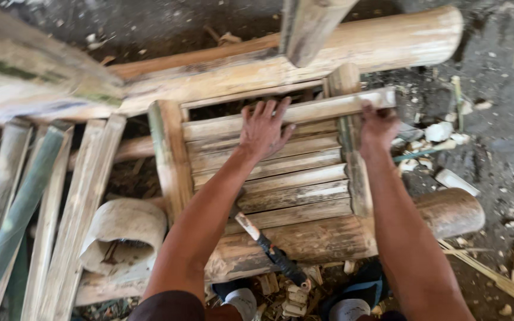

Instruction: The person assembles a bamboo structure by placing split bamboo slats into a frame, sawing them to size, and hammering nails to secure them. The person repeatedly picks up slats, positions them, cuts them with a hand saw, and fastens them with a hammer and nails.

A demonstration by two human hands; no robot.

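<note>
Bamboo slat panel resting across two thick bamboo poles on the ground, slats running left to right. Left hand flat and unclenched on top slat; right hand gripping that slat's right end. Hammer lying on near pole, handle pointing toward the body.

Under my fingers: seven slats, two side rails. Below them: one hammer, two thick poles.

A pale bamboo slat lay crosswise atop a slatted bamboo panel, which rested flat on thick poles.
</note>
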